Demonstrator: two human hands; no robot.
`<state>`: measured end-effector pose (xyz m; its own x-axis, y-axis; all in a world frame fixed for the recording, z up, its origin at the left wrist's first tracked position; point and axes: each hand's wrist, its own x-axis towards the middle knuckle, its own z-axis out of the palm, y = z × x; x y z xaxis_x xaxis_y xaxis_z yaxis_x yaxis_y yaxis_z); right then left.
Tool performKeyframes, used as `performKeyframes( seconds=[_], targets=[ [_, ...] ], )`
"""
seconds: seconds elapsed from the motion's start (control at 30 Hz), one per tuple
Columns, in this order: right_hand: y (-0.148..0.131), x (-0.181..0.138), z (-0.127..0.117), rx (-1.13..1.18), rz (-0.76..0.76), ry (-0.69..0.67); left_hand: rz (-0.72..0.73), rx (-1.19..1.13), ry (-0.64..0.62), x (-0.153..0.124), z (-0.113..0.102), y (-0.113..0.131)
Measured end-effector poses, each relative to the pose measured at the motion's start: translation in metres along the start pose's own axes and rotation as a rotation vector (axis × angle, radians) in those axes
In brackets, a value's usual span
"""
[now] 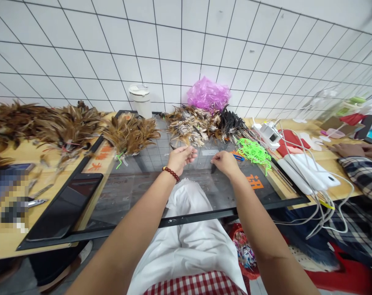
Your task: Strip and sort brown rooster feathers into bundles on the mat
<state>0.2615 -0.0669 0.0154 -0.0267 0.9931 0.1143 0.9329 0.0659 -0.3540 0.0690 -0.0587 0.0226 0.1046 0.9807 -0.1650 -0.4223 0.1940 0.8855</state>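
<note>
Over the dark glass panel (137, 184), my left hand (180, 159) has its fingers curled in and its palm partly turned up. Whatever its fingers pinch, if anything, is too small to name. To its right, my right hand (226, 164) is closed in a pinch, with a small dark sliver at the fingertips that I cannot make out. Just beyond both hands lies a heap of mottled feathers (189, 127), with black feathers (230, 123) at its right end. A bundle of brown feathers (130, 133) with a green tie lies left of my left hand.
Bright green ties (254, 153) lie right of my right hand, near a white charger (269, 135) and tangled cables. Behind stand a white cup (140, 100) and a pink plastic bag (208, 94). A phone (66, 205) lies left. Another person's hands (348, 149) rest far right.
</note>
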Motion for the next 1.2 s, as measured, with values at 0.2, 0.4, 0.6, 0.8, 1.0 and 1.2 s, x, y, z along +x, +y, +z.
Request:
performKeyframes(
  seconds=[0.2, 0.4, 0.6, 0.8, 1.0, 1.2],
  targets=[
    [-0.012, -0.002, 0.004, 0.187, -0.279, 0.157, -0.042, 0.011, -0.018, -0.002, 0.001, 0.0],
    [-0.027, -0.009, -0.001, 0.481, -0.541, 0.186, -0.107, 0.076, -0.082, -0.004, 0.003, 0.002],
    [-0.025, -0.008, -0.001, 0.436, -0.586, 0.225, -0.188, 0.167, -0.154, -0.007, 0.004, 0.003],
    [-0.026, -0.008, -0.001, 0.421, -0.564, 0.215, -0.236, 0.168, -0.208, -0.007, 0.003, 0.0],
    [-0.027, -0.01, -0.002, 0.522, -0.486, 0.173, -0.214, 0.197, -0.21, -0.005, 0.0, 0.003],
    [-0.023, -0.004, 0.0, 0.856, -0.262, 0.31, -0.206, 0.191, -0.197, -0.005, 0.001, 0.005]
  ],
)
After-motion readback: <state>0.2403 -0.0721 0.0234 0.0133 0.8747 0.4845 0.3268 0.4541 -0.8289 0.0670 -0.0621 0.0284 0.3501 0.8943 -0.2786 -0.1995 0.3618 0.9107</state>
